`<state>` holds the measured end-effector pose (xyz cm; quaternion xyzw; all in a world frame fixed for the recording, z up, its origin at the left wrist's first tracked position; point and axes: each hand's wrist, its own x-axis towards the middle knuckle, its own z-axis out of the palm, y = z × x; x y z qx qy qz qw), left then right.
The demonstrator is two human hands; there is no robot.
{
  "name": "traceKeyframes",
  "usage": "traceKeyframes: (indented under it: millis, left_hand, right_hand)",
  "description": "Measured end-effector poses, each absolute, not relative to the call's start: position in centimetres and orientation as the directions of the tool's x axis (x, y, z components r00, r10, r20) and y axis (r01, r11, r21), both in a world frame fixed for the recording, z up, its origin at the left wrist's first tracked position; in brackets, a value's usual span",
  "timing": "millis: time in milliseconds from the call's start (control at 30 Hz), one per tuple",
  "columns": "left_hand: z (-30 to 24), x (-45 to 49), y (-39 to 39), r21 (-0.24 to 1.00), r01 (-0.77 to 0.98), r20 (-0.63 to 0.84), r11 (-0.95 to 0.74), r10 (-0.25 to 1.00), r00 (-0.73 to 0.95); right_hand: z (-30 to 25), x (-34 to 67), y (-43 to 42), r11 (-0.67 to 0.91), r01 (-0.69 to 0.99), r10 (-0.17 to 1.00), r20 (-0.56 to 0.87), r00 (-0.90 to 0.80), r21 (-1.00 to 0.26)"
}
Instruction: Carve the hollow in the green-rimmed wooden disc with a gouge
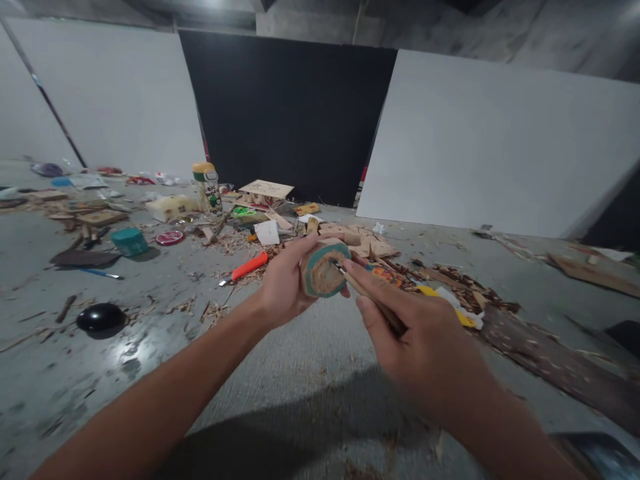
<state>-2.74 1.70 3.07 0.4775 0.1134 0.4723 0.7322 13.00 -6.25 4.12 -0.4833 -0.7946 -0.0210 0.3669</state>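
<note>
My left hand (pixel 285 288) wraps round a round piece of wood (pixel 324 273), holding it tilted so its flat face turns up toward me. A teal painted band runs round that face, with bare brown wood in the middle. In my right hand (pixel 420 327) is a slim paintbrush (pixel 357 285) with a wooden handle and a metal collar. Its dark tip meets the bare middle of the face, by the band's inner edge. Just left of my left hand, a utility knife with an orange handle (pixel 250 266) lies on the floor.
Wood shavings and scraps litter the concrete floor (pixel 290 387). To the left are a teal tub (pixel 129 242), a black dome-shaped object (pixel 101 319) and a blue-handled brush (pixel 103 274). Behind stands a yellow-lidded bottle (pixel 207 189). A brown board (pixel 555 353) lies right.
</note>
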Motion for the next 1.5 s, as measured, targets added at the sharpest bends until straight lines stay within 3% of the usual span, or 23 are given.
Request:
traceKeyframes:
  millis: [300,900,1167,1333,1500]
  left_hand:
    - [1.7,-2.0,2.5,0.790,-0.599,0.419,-0.133,0.829,0.370]
    - [1.5,-1.7,2.4,0.718,-0.682,0.434,-0.141,0.856,0.280]
    - [1.7,-1.5,2.2,0.748,-0.648,0.390,-0.142,0.884,0.256]
    - [1.7,-1.5,2.3,0.752,-0.630,0.424,-0.194,0.874,0.237]
    - [1.5,-1.6,2.5,0.750,-0.632,0.425,-0.197,0.875,0.232]
  right_hand:
    - [1.8,11.3,-6.3,0.532,0.770,0.770,0.581,-0.265,-0.353]
    - [2.1,11.4,-5.9,0.524,0.669,0.815,0.539,-0.214,-0.527]
    - [2.0,11.5,-5.9,0.537,0.667,0.805,0.549,-0.224,-0.516]
    - [2.1,11.7,-5.8,0.557,0.707,0.794,0.530,-0.299,-0.436]
    - [1.4,11.8,-5.4,0.557,0.720,0.767,0.589,-0.255,-0.414]
